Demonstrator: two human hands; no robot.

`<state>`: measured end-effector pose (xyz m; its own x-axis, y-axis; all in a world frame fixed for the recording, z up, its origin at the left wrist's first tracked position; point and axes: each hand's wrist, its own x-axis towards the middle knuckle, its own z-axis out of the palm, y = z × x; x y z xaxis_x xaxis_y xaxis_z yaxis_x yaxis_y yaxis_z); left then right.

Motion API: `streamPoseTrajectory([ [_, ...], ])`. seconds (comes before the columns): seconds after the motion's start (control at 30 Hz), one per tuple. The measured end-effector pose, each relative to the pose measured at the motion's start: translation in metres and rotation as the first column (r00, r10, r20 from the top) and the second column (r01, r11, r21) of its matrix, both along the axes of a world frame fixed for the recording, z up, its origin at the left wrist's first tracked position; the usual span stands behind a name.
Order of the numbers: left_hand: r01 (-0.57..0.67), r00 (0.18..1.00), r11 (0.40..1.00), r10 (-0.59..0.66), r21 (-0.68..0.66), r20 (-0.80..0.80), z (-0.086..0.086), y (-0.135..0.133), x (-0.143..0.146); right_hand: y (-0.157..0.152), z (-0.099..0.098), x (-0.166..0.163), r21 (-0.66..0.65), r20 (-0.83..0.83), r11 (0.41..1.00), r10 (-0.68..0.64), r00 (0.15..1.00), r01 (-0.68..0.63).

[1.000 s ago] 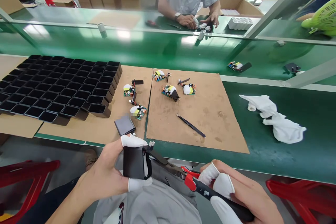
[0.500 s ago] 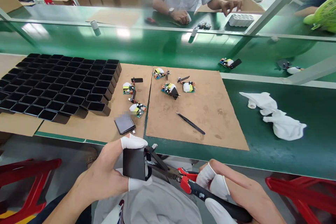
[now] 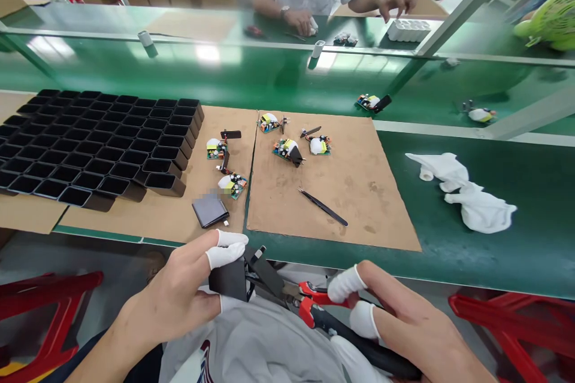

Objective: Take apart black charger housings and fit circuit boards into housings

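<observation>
Currently, my left hand (image 3: 179, 287) grips the black case (image 3: 227, 280) at the lower centre of the frame. White-covered fingers (image 3: 226, 254) bear on its upper side; one covered digit lies beneath. Their spacing is narrow, set by the case between them. My right hand (image 3: 399, 317), right of lower centre, is wrapped around the pliers (image 3: 354, 338), whose handles stand apart. I cannot tell whether the nose is parted or pressed together, as the black plate (image 3: 269, 269) partly covers it.

Governing relation: the pliers' axis against the open end of the case. The case lies to the left of the nose in the frame, its right-hand end turned toward it. The long axis of the pliers slopes from the lower right of the frame up to the left, toward that end. Contact between nose and case cannot be confirmed.

Note: the left hand is the nearer one, being in contact with the case; the right is set off from it by the length of the pliers. The plate stands just beside the open end, with a metal-tipped plug (image 3: 259, 253) near its upper edge. In my judgement, alignment of nose and opening is the critical point.
</observation>
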<state>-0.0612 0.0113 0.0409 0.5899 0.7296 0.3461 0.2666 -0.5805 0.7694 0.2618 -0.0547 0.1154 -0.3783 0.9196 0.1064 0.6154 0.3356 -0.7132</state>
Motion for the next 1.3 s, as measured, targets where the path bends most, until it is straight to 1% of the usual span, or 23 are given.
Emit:
streamPoseTrajectory([
  [0.07, 0.002, 0.999, 0.999, 0.0, 0.046, -0.046, 0.002, 0.002, -0.001, 0.005, -0.001, -0.003, -0.028, -0.02, 1.0, -0.013, 1.0, 0.012],
  [0.17, -0.003, 0.993, 0.996, 0.013, 0.088, -0.114, 0.003, 0.007, -0.002, 0.011, -0.003, -0.003, -0.082, 0.02, 0.997, 0.0, 1.0, 0.002],
  [0.33, 0.016, 0.975, 0.996, 0.004, 0.087, -0.222, 0.004, 0.02, 0.002, 0.024, -0.004, -0.002, -0.284, 0.127, 0.958, 0.074, 0.989, -0.036],
  [0.4, 0.045, 0.956, 0.991, -0.007, 0.123, -0.293, 0.002, 0.026, 0.006, 0.028, -0.005, -0.002, -0.33, 0.165, 0.944, 0.073, 0.984, -0.014],
  [0.47, 0.071, 0.933, 0.987, -0.014, 0.146, -0.359, 0.0, 0.033, 0.012, 0.033, -0.006, -0.003, -0.349, 0.219, 0.937, 0.051, 0.974, 0.029],
  [0.57, 0.105, 0.897, 0.987, -0.04, 0.123, -0.441, -0.002, 0.043, 0.02, 0.043, -0.009, -0.006, -0.381, 0.33, 0.922, 0.069, 0.941, 0.066],
  [0.67, 0.141, 0.865, 0.985, -0.076, 0.095, -0.496, -0.001, 0.051, 0.027, 0.054, -0.011, -0.009, -0.42, 0.451, 0.901, 0.108, 0.886, 0.104],
  [0.73, 0.161, 0.849, 0.981, -0.085, 0.103, -0.521, 0.002, 0.054, 0.033, 0.06, -0.013, -0.012, -0.393, 0.537, 0.911, 0.119, 0.835, 0.123],
  [0.83, 0.167, 0.827, 0.977, -0.066, 0.132, -0.558, 0.007, 0.056, 0.045, 0.065, -0.018, -0.015, -0.305, 0.656, 0.945, 0.117, 0.746, 0.12],
  [0.9, 0.132, 0.801, 0.976, -0.002, 0.173, -0.599, 0.009, 0.056, 0.056, 0.067, -0.02, -0.018, -0.258, 0.699, 0.958, 0.093, 0.709, 0.129],
  [1.0, 0.051, 0.731, 0.968, 0.13, 0.244, -0.67, 0.011, 0.056, 0.071, 0.068, -0.02, -0.018, -0.216, 0.74, 0.966, 0.066, 0.669, 0.144],
  [1.07, 0.017, 0.701, 0.966, 0.173, 0.258, -0.692, 0.013, 0.055, 0.079, 0.068, -0.018, -0.016, -0.193, 0.771, 0.97, 0.056, 0.634, 0.149],
  [1.17, 0.008, 0.688, 0.969, 0.173, 0.247, -0.704, 0.018, 0.053, 0.085, 0.066, -0.015, -0.013, -0.171, 0.798, 0.977, 0.059, 0.6, 0.131],
  [1.3, 0.02, 0.684, 0.973, 0.154, 0.23, -0.713, 0.025, 0.049, 0.09, 0.063, -0.016, -0.015, -0.146, 0.801, 0.987, 0.074, 0.594, 0.073],
])
